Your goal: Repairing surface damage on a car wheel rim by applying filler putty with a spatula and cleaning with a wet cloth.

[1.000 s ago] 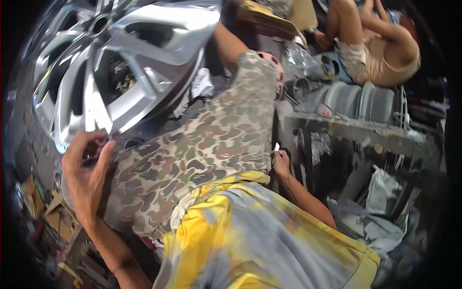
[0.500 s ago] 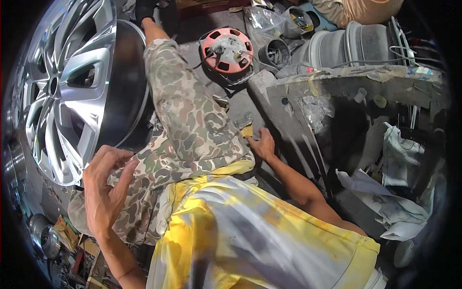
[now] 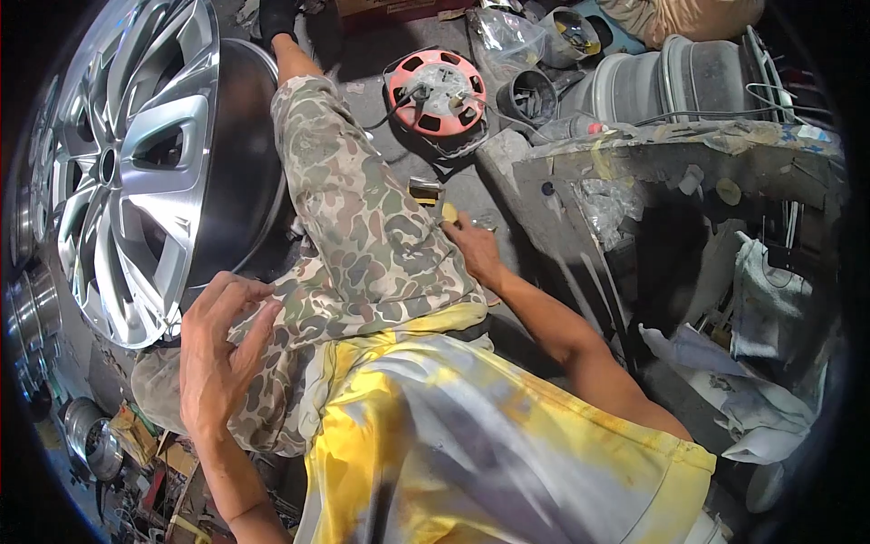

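A silver multi-spoke alloy wheel [image 3: 163, 145] stands on edge at the left, its spoked face turned left and its dark barrel beside my leg. My left hand [image 3: 217, 349] hovers over my camouflage trousers [image 3: 358, 199], close to the wheel's lower rim. Its fingers are loosely curled, with the thumb apart and nothing in the grip. Beyond my right thigh, my right hand [image 3: 478, 252] pinches a small yellow piece [image 3: 449, 212], whose kind I cannot make out. Just past it lies a small box-like piece [image 3: 424, 192] with a shiny inside.
An orange-red cable reel [image 3: 437, 91] with a black plug sits ahead on the grey floor. Bare wheel rims [image 3: 625, 89] lie at the far right behind a dusty bench edge [image 3: 652, 145]. White cloths [image 3: 766, 295] hang at the right. Scrap and tools crowd the lower left.
My right hand has moved forward and slightly left, carrying the yellow piece toward the small box-like piece. My left hand keeps its curled shape, and the whole view has shifted slightly.
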The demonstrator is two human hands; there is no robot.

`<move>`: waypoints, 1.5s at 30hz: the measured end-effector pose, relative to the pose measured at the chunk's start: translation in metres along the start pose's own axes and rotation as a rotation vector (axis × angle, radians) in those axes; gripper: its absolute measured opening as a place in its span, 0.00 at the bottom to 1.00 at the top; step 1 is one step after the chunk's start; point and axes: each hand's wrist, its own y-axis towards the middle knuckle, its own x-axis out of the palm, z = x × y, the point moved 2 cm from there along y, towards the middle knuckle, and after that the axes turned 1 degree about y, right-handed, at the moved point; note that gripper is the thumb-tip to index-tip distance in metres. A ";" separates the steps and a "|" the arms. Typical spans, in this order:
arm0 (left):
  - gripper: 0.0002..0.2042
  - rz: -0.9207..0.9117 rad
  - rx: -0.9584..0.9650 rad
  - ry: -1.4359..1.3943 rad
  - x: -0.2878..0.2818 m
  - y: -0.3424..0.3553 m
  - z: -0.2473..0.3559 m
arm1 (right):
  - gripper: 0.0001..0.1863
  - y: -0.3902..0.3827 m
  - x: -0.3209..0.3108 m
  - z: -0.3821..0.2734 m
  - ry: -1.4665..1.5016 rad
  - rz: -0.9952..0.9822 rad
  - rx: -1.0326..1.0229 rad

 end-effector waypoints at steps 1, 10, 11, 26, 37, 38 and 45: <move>0.09 0.003 -0.013 -0.018 0.000 -0.001 -0.003 | 0.28 -0.008 -0.012 0.002 -0.002 -0.001 0.001; 0.10 -0.019 0.045 -0.049 0.007 -0.003 -0.020 | 0.31 -0.093 -0.083 0.060 0.226 0.270 0.290; 0.10 -0.015 0.045 -0.052 0.006 -0.004 -0.021 | 0.31 -0.104 -0.079 0.070 0.254 0.319 0.311; 0.10 0.000 0.053 -0.023 0.015 -0.015 -0.035 | 0.31 -0.134 -0.067 0.097 0.377 0.380 0.575; 0.10 0.079 -0.008 0.001 -0.015 -0.034 -0.062 | 0.29 -0.149 -0.097 0.079 0.143 0.525 0.393; 0.11 0.139 -0.026 0.015 -0.020 -0.039 -0.067 | 0.24 -0.146 -0.114 0.066 0.123 0.492 0.366; 0.13 0.421 -0.305 0.044 -0.061 -0.080 -0.107 | 0.14 -0.065 -0.108 -0.028 0.748 0.188 0.429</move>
